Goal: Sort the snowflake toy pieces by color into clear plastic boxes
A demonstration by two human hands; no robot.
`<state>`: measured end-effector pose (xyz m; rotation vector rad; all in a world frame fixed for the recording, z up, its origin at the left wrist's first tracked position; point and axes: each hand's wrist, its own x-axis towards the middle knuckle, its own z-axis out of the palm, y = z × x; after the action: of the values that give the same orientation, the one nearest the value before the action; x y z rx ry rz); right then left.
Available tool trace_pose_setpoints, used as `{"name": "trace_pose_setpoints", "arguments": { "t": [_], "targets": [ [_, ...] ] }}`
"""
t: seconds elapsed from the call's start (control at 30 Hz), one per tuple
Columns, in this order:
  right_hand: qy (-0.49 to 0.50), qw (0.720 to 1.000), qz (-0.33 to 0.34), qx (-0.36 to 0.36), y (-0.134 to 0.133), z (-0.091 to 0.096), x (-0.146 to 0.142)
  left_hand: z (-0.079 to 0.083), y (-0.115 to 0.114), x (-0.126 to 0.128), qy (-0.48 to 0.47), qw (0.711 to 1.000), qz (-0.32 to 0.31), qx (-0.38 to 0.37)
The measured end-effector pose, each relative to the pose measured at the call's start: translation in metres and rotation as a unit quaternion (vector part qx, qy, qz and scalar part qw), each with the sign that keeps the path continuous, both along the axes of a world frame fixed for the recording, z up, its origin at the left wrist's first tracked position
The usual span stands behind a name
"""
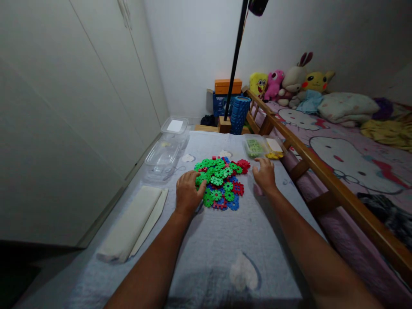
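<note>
A heap of plastic interlocking discs (219,174) lies in the middle of the cloth-covered table (222,249). Green flower-shaped discs (216,194) cover much of the top. Red square pieces (238,188) and blue pieces (233,203) show beneath and around them. My left hand (187,192) rests at the heap's left edge, its fingers and thumb apart around the outer green discs. To the right of the heap, apart from it, my right hand (265,175) hovers over the cloth with bent, separated fingers and nothing visible in it.
Clear plastic containers (162,155) stand at the back left, near a folded cream cloth (131,223). At the back right are a tub of light green pieces (254,147) and another with yellow pieces (274,155). A wooden bed rail (299,150) borders the right side.
</note>
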<state>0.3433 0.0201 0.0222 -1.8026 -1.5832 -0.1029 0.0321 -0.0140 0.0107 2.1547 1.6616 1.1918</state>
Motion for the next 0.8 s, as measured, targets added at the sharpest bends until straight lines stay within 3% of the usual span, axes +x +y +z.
{"name": "trace_pose_setpoints", "arguments": {
  "t": [0.1, 0.23, 0.43, 0.6, 0.8],
  "targets": [
    [-0.065, 0.996, -0.047, -0.029, 0.025, 0.003, 0.005, 0.005, -0.002, -0.004, 0.041, 0.999, 0.029, 0.004],
    [-0.099, 0.990, -0.069, -0.067, 0.049, 0.006, 0.002, 0.005, -0.003, -0.005, 0.079, 0.992, 0.074, -0.064],
    [-0.137, 0.979, -0.078, -0.131, 0.068, 0.010, 0.004, -0.007, 0.003, -0.004, 0.030, 0.988, 0.038, -0.148],
    [-0.180, 0.973, -0.043, -0.138, 0.064, 0.018, 0.007, -0.015, 0.007, -0.004, -0.007, 0.991, -0.038, -0.130],
    [-0.229, 0.964, -0.001, -0.132, 0.029, 0.020, 0.005, -0.015, -0.002, 0.005, 0.083, 0.984, -0.084, -0.134]
  ]
}}
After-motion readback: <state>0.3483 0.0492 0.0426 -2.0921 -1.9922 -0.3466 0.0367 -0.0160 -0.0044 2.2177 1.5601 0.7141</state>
